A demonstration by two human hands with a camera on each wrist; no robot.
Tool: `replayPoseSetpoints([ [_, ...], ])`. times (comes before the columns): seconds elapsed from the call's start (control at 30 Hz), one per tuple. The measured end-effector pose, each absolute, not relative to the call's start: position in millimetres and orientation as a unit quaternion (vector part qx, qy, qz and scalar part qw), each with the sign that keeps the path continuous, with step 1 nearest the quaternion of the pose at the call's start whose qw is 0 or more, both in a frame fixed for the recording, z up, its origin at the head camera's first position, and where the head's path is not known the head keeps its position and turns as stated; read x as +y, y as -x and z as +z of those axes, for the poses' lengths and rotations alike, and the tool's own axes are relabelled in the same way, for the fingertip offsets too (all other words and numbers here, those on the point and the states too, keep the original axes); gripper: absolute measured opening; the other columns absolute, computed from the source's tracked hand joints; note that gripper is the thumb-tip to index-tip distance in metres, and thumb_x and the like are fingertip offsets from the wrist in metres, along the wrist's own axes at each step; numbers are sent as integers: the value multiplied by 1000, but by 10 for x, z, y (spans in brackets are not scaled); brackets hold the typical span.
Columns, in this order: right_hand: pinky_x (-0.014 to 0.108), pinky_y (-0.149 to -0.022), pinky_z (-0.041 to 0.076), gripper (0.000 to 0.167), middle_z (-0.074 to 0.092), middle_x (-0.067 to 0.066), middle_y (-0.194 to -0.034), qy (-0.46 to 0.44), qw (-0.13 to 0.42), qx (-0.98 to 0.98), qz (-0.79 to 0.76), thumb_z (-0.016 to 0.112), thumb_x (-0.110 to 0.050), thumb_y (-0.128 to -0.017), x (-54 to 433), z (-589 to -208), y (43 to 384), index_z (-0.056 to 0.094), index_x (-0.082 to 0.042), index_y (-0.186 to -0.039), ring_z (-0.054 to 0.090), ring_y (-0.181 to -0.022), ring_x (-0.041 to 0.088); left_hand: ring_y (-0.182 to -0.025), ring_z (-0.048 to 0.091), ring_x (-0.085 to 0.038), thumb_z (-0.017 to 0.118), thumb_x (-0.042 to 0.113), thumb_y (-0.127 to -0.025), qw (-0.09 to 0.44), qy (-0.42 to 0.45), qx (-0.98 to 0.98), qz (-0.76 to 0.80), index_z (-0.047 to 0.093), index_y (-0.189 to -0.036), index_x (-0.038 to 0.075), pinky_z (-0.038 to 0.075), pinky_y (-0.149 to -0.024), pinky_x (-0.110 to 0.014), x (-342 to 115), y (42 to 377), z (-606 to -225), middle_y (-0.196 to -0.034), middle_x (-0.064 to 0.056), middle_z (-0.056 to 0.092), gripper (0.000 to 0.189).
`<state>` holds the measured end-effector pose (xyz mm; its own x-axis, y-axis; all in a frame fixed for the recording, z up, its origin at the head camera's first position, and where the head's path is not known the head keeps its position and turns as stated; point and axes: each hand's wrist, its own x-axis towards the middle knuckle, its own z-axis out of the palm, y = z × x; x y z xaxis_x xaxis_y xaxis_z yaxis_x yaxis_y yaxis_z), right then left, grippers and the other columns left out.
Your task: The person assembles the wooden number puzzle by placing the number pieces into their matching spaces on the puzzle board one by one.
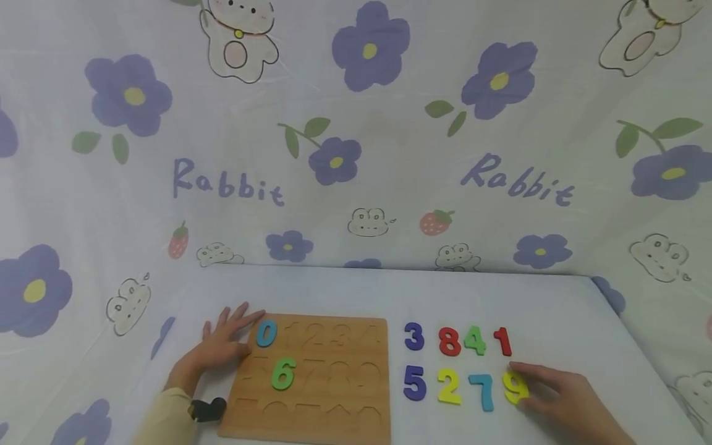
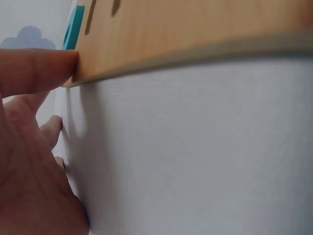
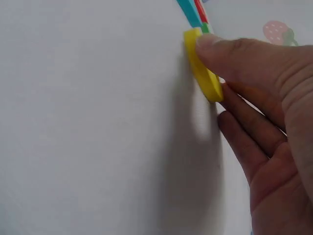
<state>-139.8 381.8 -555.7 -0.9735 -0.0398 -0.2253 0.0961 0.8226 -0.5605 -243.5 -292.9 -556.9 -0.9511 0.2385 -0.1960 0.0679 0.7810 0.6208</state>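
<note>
A wooden number board (image 1: 334,395) lies on the white table, with a blue 0 (image 1: 260,334) at its top left and a green 6 (image 1: 276,375) in the row below. My left hand (image 1: 219,347) rests at the board's upper left corner, fingers spread; in the left wrist view its thumb (image 2: 44,71) touches the board's edge. At the right, my right hand (image 1: 573,398) pinches a yellow 9 (image 1: 523,392) between thumb and fingers. The right wrist view shows the thumb (image 3: 234,56) on the 9's edge, the other fingers partly behind it.
Loose numbers stand in two rows right of the board: purple 3 (image 1: 419,337), red 8 (image 1: 457,350), green 4 (image 1: 479,341), red 1 (image 1: 505,343), then purple 5 (image 1: 421,389), yellow 2 (image 1: 452,398) and blue 7 (image 1: 487,395). A patterned cloth (image 1: 400,123) hangs behind the table.
</note>
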Motion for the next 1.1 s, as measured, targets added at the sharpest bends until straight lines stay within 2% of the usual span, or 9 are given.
replayPoseSetpoints([
  [0.13,65,-114,52,74,71,9,-150,-30,110,948,-296,96,-31,-83,3802,-5617,1367,69,-15,-149,59,-144,43,-164,-10,-62,71,16,-85,119,-81,935,325,53,-163,21,-19,-120,-85,-2899,2430,-5578,-181,-28,15,80],
  [0.3,68,-115,50,80,67,14,-154,-48,110,948,-294,95,-34,-83,3761,-5596,1342,64,-13,-154,55,-146,48,-165,-8,-61,71,21,-85,94,-89,931,341,57,-161,29,-21,-120,-84,-2905,2445,-5678,-181,-25,19,78],
  [0.53,69,-111,52,77,67,17,-153,-54,91,955,-277,93,-34,-87,3811,-5584,1282,63,-11,-154,57,-142,50,-165,-9,-61,72,20,-84,102,-86,930,343,57,-161,28,-22,-120,-84,-2870,2469,-5676,-181,-25,18,79],
  [0.7,70,-108,54,79,65,20,-154,-49,81,957,-274,91,-38,-89,3852,-5435,1202,61,-9,-156,57,-142,53,-166,-8,-60,72,23,-84,98,-83,934,333,56,-161,31,-20,-120,-84,-2890,2490,-5712,-182,-23,19,79],
  [0.87,70,-103,57,81,70,21,-148,-16,44,969,-244,94,-42,-85,3769,-5221,1124,64,-5,-151,63,-135,52,-166,-8,-58,71,24,-84,86,-85,935,332,56,-161,31,-20,-121,-84,-2948,2514,-5796,-182,-22,20,79],
  [1.1,69,-101,59,77,74,17,-143,9,8,973,-231,95,-39,-84,3488,-4880,1029,68,-7,-149,68,-131,49,-165,-8,-60,69,20,-86,99,-72,943,309,54,-163,26,-19,-122,-84,-2927,2460,-5710,-182,-24,18,79],
])
